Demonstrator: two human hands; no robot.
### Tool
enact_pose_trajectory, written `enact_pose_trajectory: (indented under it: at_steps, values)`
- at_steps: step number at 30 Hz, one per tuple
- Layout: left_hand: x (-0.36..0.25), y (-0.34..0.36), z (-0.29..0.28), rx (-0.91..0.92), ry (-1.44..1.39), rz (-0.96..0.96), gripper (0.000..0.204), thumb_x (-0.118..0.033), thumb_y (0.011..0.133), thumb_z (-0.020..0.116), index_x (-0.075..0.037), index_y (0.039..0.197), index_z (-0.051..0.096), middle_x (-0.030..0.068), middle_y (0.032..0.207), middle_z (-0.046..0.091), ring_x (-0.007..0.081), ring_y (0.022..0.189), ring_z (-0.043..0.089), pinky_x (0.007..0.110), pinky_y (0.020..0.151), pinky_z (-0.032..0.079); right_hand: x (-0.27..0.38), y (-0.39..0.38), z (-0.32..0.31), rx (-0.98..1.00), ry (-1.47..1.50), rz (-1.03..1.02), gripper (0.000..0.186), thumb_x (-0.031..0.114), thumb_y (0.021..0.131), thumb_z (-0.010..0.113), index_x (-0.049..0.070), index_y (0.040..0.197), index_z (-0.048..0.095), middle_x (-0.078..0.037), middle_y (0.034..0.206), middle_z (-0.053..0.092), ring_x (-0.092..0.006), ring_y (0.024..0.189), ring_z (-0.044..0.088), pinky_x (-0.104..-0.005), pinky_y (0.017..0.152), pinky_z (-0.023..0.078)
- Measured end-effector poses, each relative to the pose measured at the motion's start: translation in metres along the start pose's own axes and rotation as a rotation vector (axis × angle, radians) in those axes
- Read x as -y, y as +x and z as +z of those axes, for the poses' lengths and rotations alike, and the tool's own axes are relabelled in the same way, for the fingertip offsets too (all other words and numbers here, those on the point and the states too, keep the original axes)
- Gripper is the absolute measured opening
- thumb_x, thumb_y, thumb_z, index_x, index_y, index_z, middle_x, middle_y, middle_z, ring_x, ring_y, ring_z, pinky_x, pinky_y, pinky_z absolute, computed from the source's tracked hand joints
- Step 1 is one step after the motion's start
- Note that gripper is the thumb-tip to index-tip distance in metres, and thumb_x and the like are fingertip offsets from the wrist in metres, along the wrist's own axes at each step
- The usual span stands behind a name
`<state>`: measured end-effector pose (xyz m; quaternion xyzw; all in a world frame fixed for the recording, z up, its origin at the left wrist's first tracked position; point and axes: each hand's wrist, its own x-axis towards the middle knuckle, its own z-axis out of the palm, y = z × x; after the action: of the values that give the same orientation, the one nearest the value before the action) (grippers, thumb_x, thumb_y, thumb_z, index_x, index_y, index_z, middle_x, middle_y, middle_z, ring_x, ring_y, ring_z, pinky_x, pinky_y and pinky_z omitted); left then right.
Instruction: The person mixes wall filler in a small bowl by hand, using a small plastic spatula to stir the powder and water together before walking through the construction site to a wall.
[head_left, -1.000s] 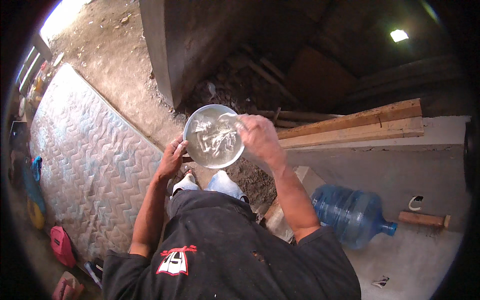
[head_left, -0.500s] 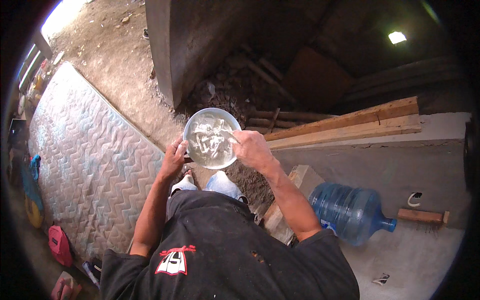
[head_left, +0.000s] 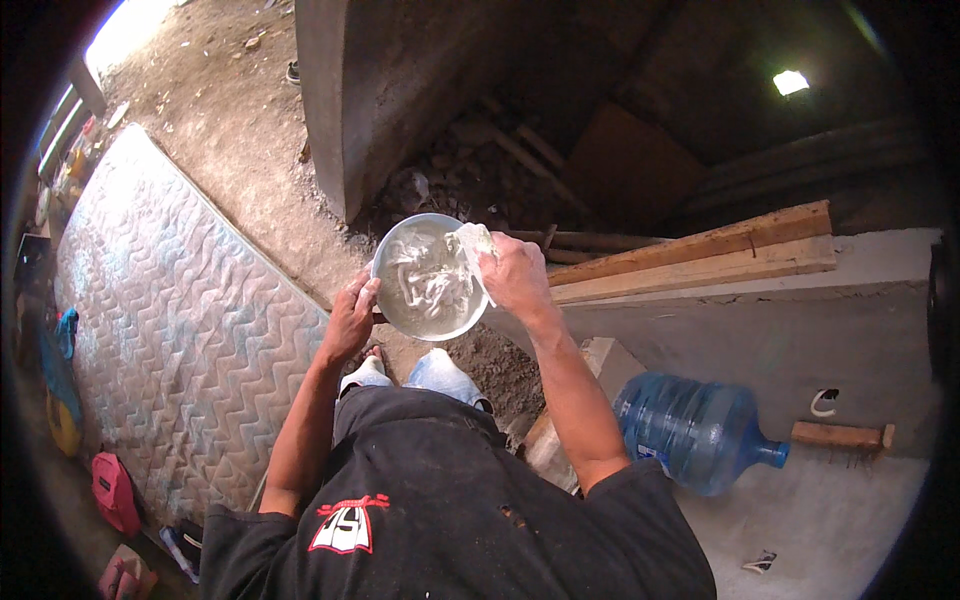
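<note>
A round, pale bowl (head_left: 384, 318) is held out in front of me, with wet white paste (head_left: 435, 283) smeared and ridged inside it. My left hand (head_left: 352, 312) grips its left side, thumb at the rim and fingers partly hidden below. In my right hand (head_left: 516, 276), closed at the bowl's right rim, is a flat scraper (head_left: 474, 247) coated with white paste. Its far end leans over the paste, and the handle is hidden by my fingers.
A quilted mattress (head_left: 190, 330) lies at left. Long wooden boards (head_left: 700, 262) rest on a low concrete ledge at right. Below them is a blue water jug (head_left: 690, 425) on its side, near a short wood piece (head_left: 838, 435). A concrete column (head_left: 325, 110) stands ahead.
My right hand has drawn up and right from inside the bowl to its rim, and the scraper's coated face now shows. The left hand keeps hold of the bowl.
</note>
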<state>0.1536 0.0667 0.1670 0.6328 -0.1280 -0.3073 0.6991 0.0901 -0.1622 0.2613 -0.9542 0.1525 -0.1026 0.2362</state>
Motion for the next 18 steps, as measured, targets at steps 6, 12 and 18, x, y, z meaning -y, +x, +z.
enact_pose_trajectory:
  at_steps: [6,12,18]
  values:
    - [0.005,0.011,-0.002,0.009,0.141,0.120,0.039,-0.025,0.100,0.038,0.002,0.126,0.051,0.0130,0.108,0.062,0.0195,0.101,0.055,0.031,0.090,0.041,0.019,0.003,0.005,0.095,0.084,-0.184,0.022,0.018,0.079,0.059,0.002,0.093,0.065,-0.024,0.085,0.063,-0.0400,0.081,0.062,-0.0463,0.073,0.050]
    - [-0.005,0.012,0.000,-0.023,0.194,0.150,0.040,-0.026,0.100,0.038,0.002,0.125,0.052,0.0132,0.108,0.063,0.0192,0.102,0.055,0.031,0.091,0.041,0.014,0.015,-0.012,0.159,0.159,-0.119,0.024,0.015,0.078,0.060,0.005,0.098,0.066,-0.021,0.088,0.065,-0.0378,0.085,0.063,-0.0440,0.074,0.050]
    - [-0.010,0.021,0.004,-0.003,0.161,0.128,0.041,-0.028,0.100,0.038,0.003,0.122,0.053,0.0146,0.107,0.063,0.0201,0.100,0.056,0.032,0.090,0.042,0.029,0.001,-0.005,0.221,0.000,-0.400,0.025,0.007,0.074,0.061,0.005,0.097,0.067,-0.015,0.089,0.065,-0.0329,0.084,0.059,-0.0407,0.078,0.048]
